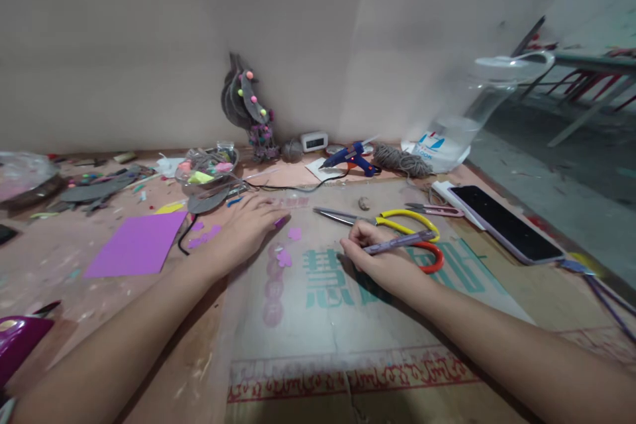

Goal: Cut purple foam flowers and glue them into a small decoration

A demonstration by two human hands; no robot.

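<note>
- Head view, with the clock centred on the picture: two bare hands work over a cluttered table (99, 305), partly covered at 6 o'clock by a printed plastic sheet (308, 338).
- Right hand (375, 248), at 4 o'clock: fingers closed around a purple pen (397, 242), gripped as if for writing, its upper end leaning toward 3 o'clock.
- Left hand (248, 225), at 8 o'clock: palm down, fingers stretched forward. A small purple piece (279, 221) shows by the fingertips; whether they pinch it cannot be told.
- At 7 o'clock, two little purple cutouts (283, 258) lie near each other on the plastic, between the hands.
- Between 8 and 9 o'clock, a square purple sheet (136, 245) lies flat, left of the left hand.
- At 4 o'clock, scissors (381, 219) with one yellow and one orange handle lie partly behind the right hand.
- At 3 o'clock, a dark-screened phone (507, 222).
- At 2 o'clock, a blue glue gun (350, 159), and farther out a clear pitcher (489, 103).
- Between 10 and 11 o'clock, a grey ornament (236, 103) dotted with coloured balls leans at the wall.
</note>
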